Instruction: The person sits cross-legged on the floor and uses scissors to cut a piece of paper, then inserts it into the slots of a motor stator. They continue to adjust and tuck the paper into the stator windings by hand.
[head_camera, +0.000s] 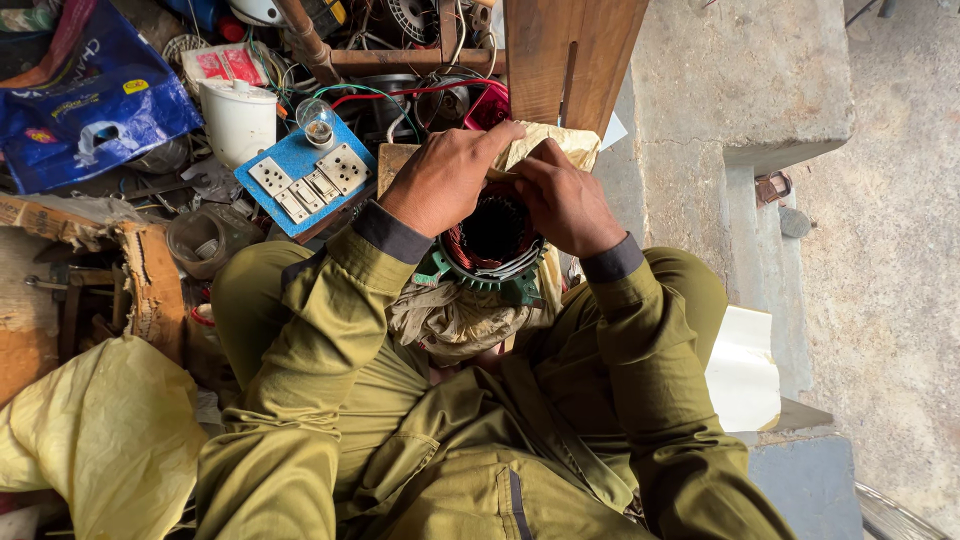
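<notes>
Olive sleeves fill the foreground, yours. Left of them: yellow sack (100, 430), blue socket board (305, 172), white tub (240, 120), contents hidden. Centre lap: stator (492, 250), bore facing up, resting on rag (455, 320). Left hand (445, 180) fingers curled over its far rim; right hand (565, 200) fingers bent, pressing paper (550, 145) into the bore. Hands equally near.

1. The hands cover the upper rim of the green motor stator (492, 250); the fingertips of the left hand (440, 180) and right hand (565, 205) are out of sight.
2. The yellowish paper (560, 145) is largely hidden behind the hands.
3. The blue bag (90, 100) runs off the left edge.
4. The wires (400, 95) are a tangle too dense to trace.
5. The wooden plank (570, 50) is cut off by the top edge.
</notes>
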